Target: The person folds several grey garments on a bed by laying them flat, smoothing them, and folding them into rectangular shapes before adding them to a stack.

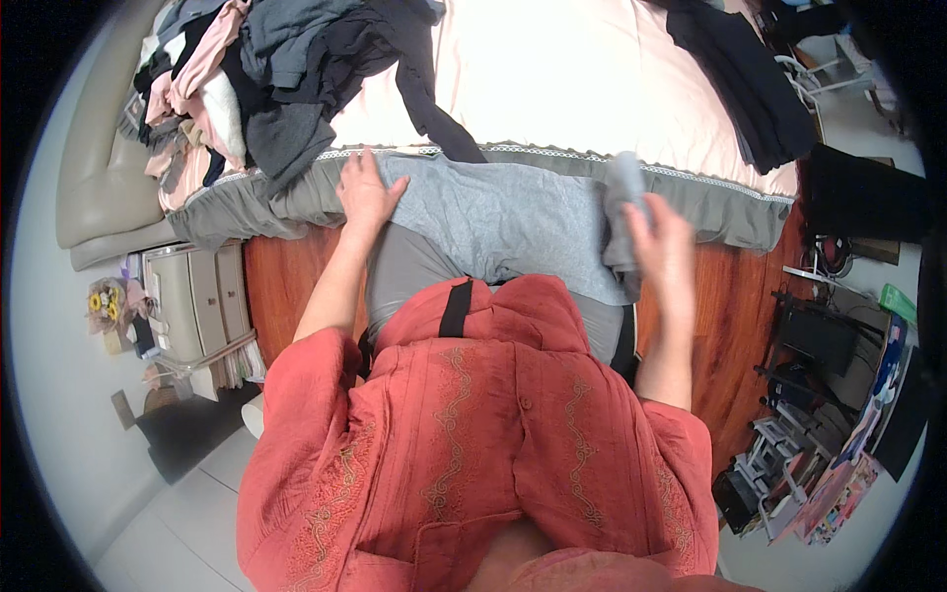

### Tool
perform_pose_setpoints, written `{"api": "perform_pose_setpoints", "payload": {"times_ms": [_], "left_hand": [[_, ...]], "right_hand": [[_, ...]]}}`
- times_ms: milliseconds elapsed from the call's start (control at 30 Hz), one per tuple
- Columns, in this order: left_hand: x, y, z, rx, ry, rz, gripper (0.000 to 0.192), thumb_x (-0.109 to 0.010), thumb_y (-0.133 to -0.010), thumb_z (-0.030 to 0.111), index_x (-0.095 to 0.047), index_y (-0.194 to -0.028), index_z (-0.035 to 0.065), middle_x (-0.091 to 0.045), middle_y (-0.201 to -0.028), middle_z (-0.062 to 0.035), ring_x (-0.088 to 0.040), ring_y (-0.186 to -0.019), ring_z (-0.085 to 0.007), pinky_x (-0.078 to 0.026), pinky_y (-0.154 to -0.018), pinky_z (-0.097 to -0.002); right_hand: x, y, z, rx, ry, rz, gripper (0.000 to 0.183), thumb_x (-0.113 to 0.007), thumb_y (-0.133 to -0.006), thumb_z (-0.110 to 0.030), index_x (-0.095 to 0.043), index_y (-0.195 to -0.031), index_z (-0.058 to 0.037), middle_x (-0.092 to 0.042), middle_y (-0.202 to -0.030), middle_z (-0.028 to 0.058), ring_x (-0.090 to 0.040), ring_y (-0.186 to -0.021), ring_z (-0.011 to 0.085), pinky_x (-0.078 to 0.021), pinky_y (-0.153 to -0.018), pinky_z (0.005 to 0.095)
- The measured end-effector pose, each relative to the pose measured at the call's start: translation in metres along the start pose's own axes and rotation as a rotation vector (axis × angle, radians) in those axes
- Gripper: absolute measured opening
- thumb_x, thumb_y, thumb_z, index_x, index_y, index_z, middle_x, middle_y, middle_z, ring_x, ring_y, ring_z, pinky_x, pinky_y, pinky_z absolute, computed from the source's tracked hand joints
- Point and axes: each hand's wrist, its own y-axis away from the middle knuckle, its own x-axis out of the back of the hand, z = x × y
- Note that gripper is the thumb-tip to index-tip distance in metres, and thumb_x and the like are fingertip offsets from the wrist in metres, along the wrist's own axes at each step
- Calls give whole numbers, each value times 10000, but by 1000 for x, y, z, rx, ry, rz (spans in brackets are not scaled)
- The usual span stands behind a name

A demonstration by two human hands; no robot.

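Observation:
A light grey garment (503, 211) lies spread across my lap and reaches to the bed's edge. My left hand (368, 192) is at the garment's left end, palm down, fingers apart and thumb over the fabric. At the right end, my right hand (664, 240) is blurred by motion and grips a raised, folded part of the garment (621, 222), which shows a darker grey side. The fingertips of that hand are partly hidden behind the cloth. Beneath the garment, my grey trousers (407, 259) show at both sides.
The bed (547, 81) has a pale pink sheet and a grey ruffled edge. A heap of mixed clothes (281, 66) lies at its left, dark folded clothes (747, 89) at its right. A bedside cabinet (200, 296) stands left; a folded step stool (777, 459) is at right.

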Motion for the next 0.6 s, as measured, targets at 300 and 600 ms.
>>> {"api": "perform_pose_setpoints", "payload": {"times_ms": [300,600], "left_hand": [[-49,-19,-76,476,964,-320,786,-823,-686,264,-437,-1277,-82,-578,-1187,-206,-590,-1047,-220,-493,-854,-298],[40,-23,-28,475,1332,-304,565,-727,-736,37,-516,-1260,26,-610,-1113,-94,-587,-987,-172,-467,-869,-279]], "right_hand": [[-58,-7,55,-203,341,98,508,-653,-822,-407,-592,-1106,10,-640,-968,216,-616,-920,372,-483,-801,439],[-67,0,78,-546,-988,-174,413,-692,-826,-112,-526,-1168,49,-623,-1097,126,-585,-990,188,-457,-884,313]]}}
